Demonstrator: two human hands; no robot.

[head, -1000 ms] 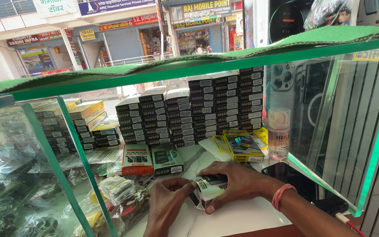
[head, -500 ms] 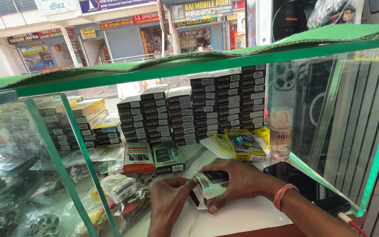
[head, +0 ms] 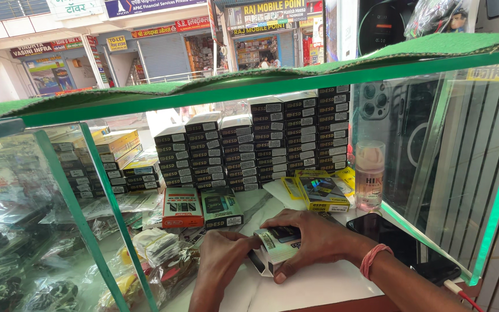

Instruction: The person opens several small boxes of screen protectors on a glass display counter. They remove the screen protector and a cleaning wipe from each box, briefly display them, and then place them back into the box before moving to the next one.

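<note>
Both my hands meet over a small white and green box [head: 272, 249] on a white counter surface [head: 313, 286] inside a glass display case. My right hand [head: 313, 236] lies over the top of the box, with the thumb at its near edge. My left hand [head: 223, 254] grips its left end. A red thread band [head: 373, 259] circles my right wrist. Much of the box is hidden under my fingers.
Stacks of small black boxes [head: 261, 141] fill the back. A red box [head: 182, 207] and a dark green box [head: 222, 208] lie ahead of my hands. Yellow packets [head: 319, 190], a clear bottle [head: 369, 173], a dark phone [head: 399, 242] and glass panes [head: 451, 162] are on the right.
My hands have shifted slightly on the box; the box stays at the same spot on the counter.
</note>
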